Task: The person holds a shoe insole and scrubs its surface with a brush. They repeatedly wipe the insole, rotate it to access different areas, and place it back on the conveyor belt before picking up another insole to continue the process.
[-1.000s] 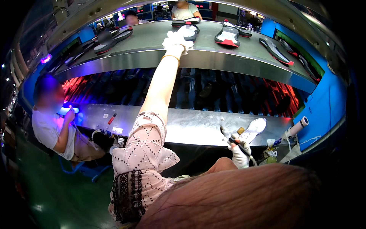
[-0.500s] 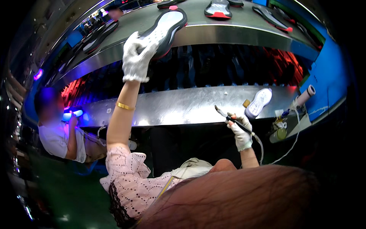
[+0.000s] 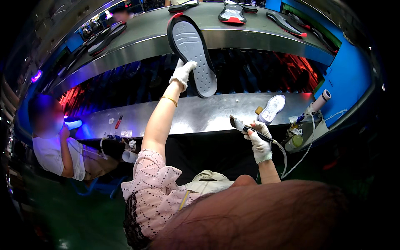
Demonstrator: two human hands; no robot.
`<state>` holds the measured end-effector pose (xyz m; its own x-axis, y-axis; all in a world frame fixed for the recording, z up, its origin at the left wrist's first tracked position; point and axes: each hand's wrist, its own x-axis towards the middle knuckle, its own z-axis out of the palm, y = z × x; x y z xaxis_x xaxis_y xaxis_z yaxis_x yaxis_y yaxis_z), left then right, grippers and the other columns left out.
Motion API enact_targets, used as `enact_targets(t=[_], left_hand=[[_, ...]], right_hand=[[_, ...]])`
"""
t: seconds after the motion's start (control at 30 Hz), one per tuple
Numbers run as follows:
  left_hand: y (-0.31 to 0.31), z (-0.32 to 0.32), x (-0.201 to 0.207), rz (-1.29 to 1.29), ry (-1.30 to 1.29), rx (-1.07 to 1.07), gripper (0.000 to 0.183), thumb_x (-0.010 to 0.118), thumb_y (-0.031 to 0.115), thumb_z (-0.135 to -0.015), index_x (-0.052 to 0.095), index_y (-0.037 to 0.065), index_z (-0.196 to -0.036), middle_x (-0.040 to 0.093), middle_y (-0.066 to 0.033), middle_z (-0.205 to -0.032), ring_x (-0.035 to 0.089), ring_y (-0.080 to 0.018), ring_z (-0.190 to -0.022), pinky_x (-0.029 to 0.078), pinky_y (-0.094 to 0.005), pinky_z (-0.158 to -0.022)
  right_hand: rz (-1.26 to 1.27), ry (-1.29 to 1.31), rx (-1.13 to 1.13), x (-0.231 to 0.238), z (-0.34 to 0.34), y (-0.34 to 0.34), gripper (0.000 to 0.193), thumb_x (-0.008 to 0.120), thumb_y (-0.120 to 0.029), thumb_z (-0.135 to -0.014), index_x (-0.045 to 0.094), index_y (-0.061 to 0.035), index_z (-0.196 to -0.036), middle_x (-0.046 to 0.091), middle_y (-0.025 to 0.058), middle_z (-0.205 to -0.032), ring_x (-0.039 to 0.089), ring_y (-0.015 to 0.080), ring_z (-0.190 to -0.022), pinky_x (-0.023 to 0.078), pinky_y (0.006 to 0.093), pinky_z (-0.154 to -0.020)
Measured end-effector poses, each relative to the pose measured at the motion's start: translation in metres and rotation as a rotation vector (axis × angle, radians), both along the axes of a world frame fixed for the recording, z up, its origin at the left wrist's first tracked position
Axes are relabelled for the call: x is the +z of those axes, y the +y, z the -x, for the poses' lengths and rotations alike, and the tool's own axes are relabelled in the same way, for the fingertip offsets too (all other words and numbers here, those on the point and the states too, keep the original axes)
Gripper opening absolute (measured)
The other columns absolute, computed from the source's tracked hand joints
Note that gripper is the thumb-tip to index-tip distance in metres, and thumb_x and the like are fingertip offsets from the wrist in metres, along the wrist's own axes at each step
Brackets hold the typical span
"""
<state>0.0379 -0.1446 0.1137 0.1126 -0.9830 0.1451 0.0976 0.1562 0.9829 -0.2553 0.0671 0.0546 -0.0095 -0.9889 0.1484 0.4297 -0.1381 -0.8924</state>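
My gloved left hand (image 3: 181,74) grips a shoe sole (image 3: 192,52) by its edge, thumb over the grey dimpled inner face. The sole has a black rim and a red tip, and it is held up, tilted, in front of the conveyor's metal edge. My gloved right hand (image 3: 260,146) is closed around the dark handle of a brush (image 3: 237,123), its bristles toward the left. A pale hose runs from the brush's handle. Beyond this hand, a white sole-shaped piece (image 3: 273,107) lies on the metal ledge (image 3: 200,111) beside a small tan block (image 3: 258,110).
Several soles lie on the green conveyor belt (image 3: 162,27); one (image 3: 232,15) has a red end. Red-lit slots glow beneath it. At right stand a pinkish tube (image 3: 321,100) and a greenish jar (image 3: 294,143). A co-worker (image 3: 58,146) sits at left near a red-handled tool (image 3: 118,121).
My left hand has drawn the sole off the conveyor area toward me and turned it, red tip now at upper left. My right hand with the brush has shifted slightly left.
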Motion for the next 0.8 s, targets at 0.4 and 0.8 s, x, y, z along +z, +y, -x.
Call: enact_targets(t=[0.4,0.8], left_hand=[[0.162,0.034,-0.107,-0.006,1.032,-0.345,0.101,0.029,0.083,-0.076,0.024,0.01,-0.144,0.036,-0.0144,-0.141,0.042,-0.0316,-0.126,0.039,-0.0483,-0.102],[0.201,0.047,-0.123,-0.169,0.789,-0.339,0.086,0.036,0.075,-0.081,0.035,0.012,-0.139,0.045,-0.0068,-0.134,0.047,-0.0232,-0.119,0.039,-0.0371,-0.102]], right_hand=[[0.028,0.064,0.175,0.013,-0.041,-0.042,0.016,0.067,-0.011,-0.083,0.057,-0.0056,-0.095,0.062,0.0057,-0.087,0.059,0.0119,-0.074,0.046,0.0232,-0.066],[0.71,0.595,-0.07,0.016,-0.104,-0.075,0.017,0.07,0.001,-0.077,0.065,-0.0043,-0.093,0.068,0.0057,-0.092,0.065,0.0145,-0.084,0.051,0.0258,-0.079]])
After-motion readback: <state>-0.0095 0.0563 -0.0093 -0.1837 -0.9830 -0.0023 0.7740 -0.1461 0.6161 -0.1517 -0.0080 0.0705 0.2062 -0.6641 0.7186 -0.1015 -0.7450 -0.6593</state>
